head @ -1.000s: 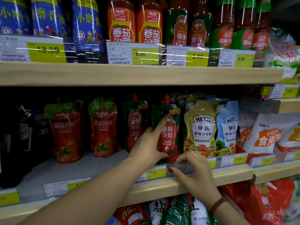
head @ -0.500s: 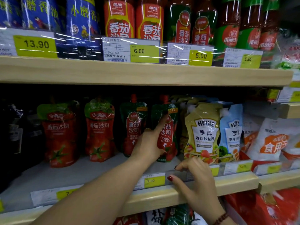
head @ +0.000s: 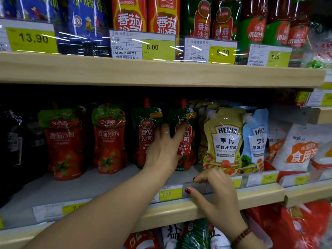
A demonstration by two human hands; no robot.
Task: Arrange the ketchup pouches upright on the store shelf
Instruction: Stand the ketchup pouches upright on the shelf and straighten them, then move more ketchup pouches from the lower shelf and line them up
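Observation:
Four ketchup pouches stand upright on the middle shelf (head: 93,187): two red ones (head: 65,141) (head: 108,139) on the left, then two dark green ones with red caps (head: 145,121) (head: 187,155). My left hand (head: 163,151) reaches in between the two green pouches, fingers spread. Its index finger lies on the front of the right green pouch and the other fingers cover part of the left one. My right hand (head: 215,191) is at the shelf's front edge, fingers curled over the clear price rail (head: 255,178), thumb on its front.
A yellow Heinz pouch (head: 224,141) and a blue one (head: 256,141) stand right of the green pouches, white bags (head: 298,150) beyond them. The upper shelf board (head: 161,72) carries ketchup bottles (head: 129,15) and price tags. Dark bottles (head: 14,141) stand at far left.
My left hand has spread its fingers and slid slightly left, now spanning both green pouches. The view has moved closer and a little downward. My right hand stays on the rail.

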